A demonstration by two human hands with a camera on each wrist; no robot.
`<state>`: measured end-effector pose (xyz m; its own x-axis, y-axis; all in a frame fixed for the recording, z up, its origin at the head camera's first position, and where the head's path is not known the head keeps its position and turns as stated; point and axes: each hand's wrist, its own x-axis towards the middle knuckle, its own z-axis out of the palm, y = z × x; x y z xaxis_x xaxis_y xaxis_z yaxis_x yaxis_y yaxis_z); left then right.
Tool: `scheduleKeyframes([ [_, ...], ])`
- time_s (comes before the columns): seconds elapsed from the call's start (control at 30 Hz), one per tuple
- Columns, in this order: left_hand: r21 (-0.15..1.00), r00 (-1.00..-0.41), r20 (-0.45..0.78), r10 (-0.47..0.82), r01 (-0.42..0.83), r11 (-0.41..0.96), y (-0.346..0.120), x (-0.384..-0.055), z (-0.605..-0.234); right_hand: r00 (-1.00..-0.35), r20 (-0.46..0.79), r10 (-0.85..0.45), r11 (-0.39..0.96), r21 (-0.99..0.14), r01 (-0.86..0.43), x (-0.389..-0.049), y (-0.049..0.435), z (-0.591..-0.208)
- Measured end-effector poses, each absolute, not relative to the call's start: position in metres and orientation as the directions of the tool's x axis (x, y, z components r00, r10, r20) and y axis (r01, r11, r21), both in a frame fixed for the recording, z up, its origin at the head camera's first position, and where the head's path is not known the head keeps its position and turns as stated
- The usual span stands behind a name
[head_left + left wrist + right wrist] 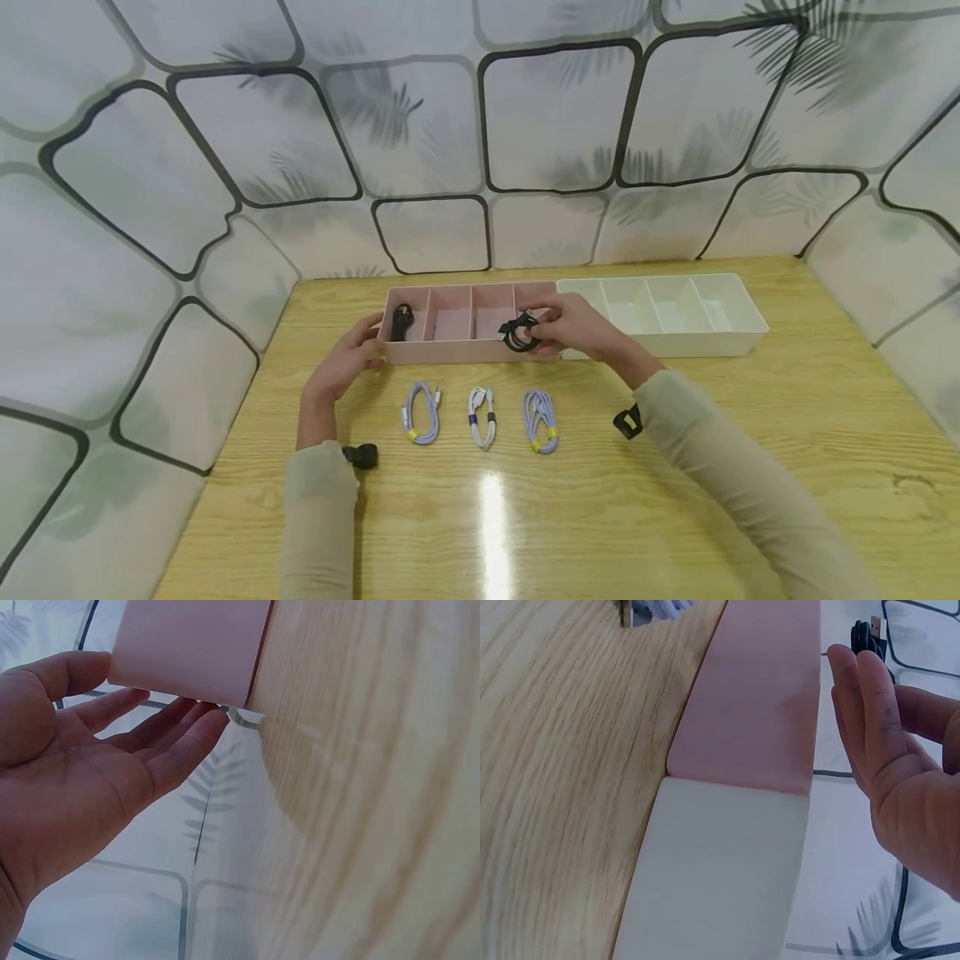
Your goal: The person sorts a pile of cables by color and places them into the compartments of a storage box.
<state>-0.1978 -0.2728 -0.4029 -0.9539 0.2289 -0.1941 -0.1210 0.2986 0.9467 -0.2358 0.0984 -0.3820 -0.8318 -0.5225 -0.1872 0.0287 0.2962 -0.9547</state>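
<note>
Between the thumb and fingers of my right hand (576, 326) is a coiled black USB cable (514, 335), pinched above the right part of the pink divided box (442, 353). In the right wrist view, the cable's metal plug (876, 628) sticks up past the fingertips. My left hand (343, 360) rests its loosely bent fingers against the box's left end; the left wrist view has the fingertips (217, 720) touching that end wall. A second black cable (402, 321) lies in the leftmost compartment. The right hand hides part of the rightmost one.
A white divided box (690, 345) adjoins the pink one on the right. In front of the boxes lie a purple cable (432, 421), a white cable (491, 425) and another purple cable (540, 408) in a row on the wooden table (420, 525). A patterned cloth backdrop (555, 117) stands behind.
</note>
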Motion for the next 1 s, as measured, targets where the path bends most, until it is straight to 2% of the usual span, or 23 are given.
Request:
scheduleKeyframes([
  [0.27,0.943,-0.959,-0.178,0.221,-0.102,0.316,-0.282,-0.207,-0.423,-0.817,-0.216,-0.535,0.275,-0.959,0.073,-0.246,0.073,-0.383],
  [0.5,0.950,-0.961,-0.160,0.225,-0.088,0.300,-0.284,-0.209,-0.426,-0.820,-0.235,-0.521,0.223,-0.965,0.134,-0.252,0.056,-0.384],
  [0.7,0.953,-0.955,-0.179,0.236,-0.109,0.283,-0.280,-0.208,-0.419,-0.838,-0.232,-0.494,0.144,-0.972,0.184,-0.257,0.042,-0.387],
  [1.0,0.950,-0.952,-0.195,0.236,-0.124,0.286,-0.274,-0.197,-0.398,-0.852,-0.294,-0.433,0.129,-0.956,0.264,-0.267,0.017,-0.388],
])
